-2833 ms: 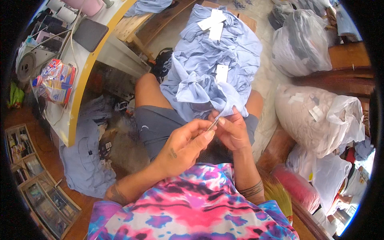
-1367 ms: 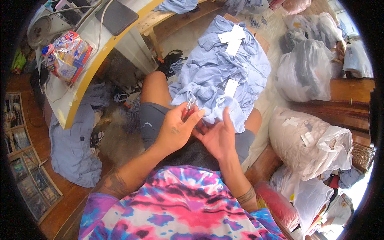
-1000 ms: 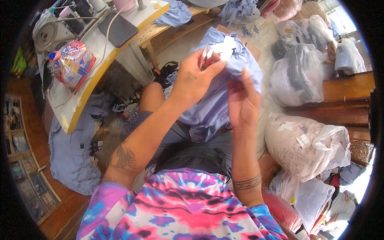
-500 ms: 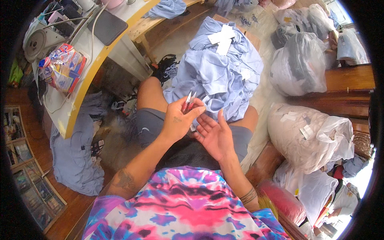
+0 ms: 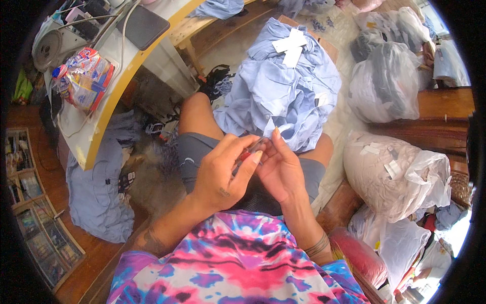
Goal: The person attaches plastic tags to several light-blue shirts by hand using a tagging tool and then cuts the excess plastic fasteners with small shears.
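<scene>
Over my lap, my left hand (image 5: 223, 172) is closed around small red-handled thread snips (image 5: 246, 154). Their tips point at the fingers of my right hand (image 5: 281, 169), and the blades are partly hidden between the two hands. My right hand is half curled, thumb raised, with an edge of light blue cloth at its fingertips. That cloth belongs to a heap of light blue garments (image 5: 288, 81) spread between and over my knees. White paper tags (image 5: 292, 46) lie on top of the heap.
A white table with a yellow edge (image 5: 132, 76) curves at the left, carrying a plastic bread bag (image 5: 83, 78) and a dark mat (image 5: 144, 28). Blue cloth (image 5: 96, 197) drapes below it. Stuffed plastic bags (image 5: 387, 83) and a beige bundle (image 5: 379, 164) stand at the right.
My left hand has turned, bringing the snips from pointing upward to pointing at the right hand's fingertips. The hands have come closer together. The whole view has shifted slightly.
</scene>
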`<state>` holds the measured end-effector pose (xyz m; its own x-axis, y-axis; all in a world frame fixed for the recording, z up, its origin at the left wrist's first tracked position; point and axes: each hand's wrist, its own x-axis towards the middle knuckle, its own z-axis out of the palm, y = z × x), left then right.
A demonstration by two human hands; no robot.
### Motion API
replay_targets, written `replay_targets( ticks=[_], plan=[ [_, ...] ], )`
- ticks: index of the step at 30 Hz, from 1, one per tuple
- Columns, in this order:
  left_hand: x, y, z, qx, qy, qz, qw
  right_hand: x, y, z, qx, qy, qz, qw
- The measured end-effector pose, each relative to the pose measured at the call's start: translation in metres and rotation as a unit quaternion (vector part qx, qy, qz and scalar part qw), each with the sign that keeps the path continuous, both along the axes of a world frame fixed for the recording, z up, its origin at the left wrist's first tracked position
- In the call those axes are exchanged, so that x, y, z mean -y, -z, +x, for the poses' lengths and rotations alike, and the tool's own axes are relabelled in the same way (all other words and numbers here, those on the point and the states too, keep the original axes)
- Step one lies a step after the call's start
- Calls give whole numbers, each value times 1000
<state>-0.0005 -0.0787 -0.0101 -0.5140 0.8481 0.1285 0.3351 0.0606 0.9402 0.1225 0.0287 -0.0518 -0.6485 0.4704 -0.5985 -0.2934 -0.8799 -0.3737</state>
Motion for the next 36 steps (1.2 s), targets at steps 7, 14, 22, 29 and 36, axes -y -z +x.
replay_targets(
  ticks=[7, 14, 22, 29, 36],
  plan=[
    [2, 0, 7, -20, -35, -31, 999, 4, -15, -11, -4, 7, 7, 1000],
    [3, 4, 3, -8, -39, -39, 998, 4, -7, -10, -10, -2, 24, 1000],
    [6, 8, 1, 10, -56, -20, 998, 6, -11, -15, -1, 1, 27, 1000],
    [6, 6, -1, 30, -47, -36, 998, 6, -9, -14, -14, -17, 38, 999],
    [7, 10, -2, 25, -40, -33, 998, 8, -11, -16, -11, -7, 30, 999]
  ],
)
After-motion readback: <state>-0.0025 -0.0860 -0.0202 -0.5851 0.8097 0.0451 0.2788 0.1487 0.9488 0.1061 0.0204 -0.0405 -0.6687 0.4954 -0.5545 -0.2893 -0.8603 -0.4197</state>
